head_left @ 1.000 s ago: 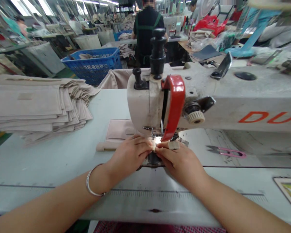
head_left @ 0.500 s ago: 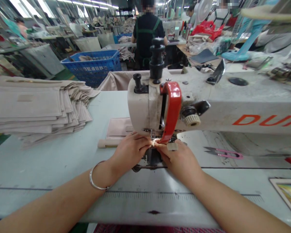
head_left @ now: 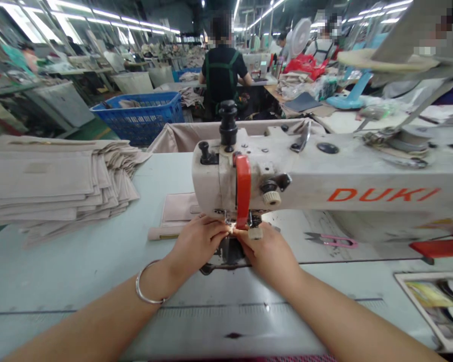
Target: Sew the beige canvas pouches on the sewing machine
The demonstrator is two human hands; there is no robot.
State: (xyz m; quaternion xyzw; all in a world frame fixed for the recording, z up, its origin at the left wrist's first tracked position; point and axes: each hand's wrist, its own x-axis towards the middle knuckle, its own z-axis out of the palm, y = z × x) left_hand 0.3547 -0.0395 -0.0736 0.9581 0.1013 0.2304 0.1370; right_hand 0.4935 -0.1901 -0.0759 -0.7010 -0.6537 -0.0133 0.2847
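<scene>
My left hand [head_left: 197, 243] and my right hand [head_left: 266, 253] meet fingertip to fingertip under the needle of a white sewing machine [head_left: 317, 181] with a red guard [head_left: 243, 188]. Both hands are closed in a pinch on something small and pale at the lit needle area; I cannot make out what it is. A beige fabric piece [head_left: 175, 211] lies flat just behind my left hand, partly under the machine head. A silver bangle [head_left: 145, 291] is on my left wrist.
A tall stack of beige fabric pieces [head_left: 53, 181] sits at the left of the table. Pink thread snips [head_left: 330, 240] lie to the right of the needle. A tray with bobbins [head_left: 434, 301] is at the lower right. A blue basket [head_left: 143, 115] and other people working stand behind.
The view has pulled back and tilted up, showing more of the machine and the room. My hands keep their pinch at the needle.
</scene>
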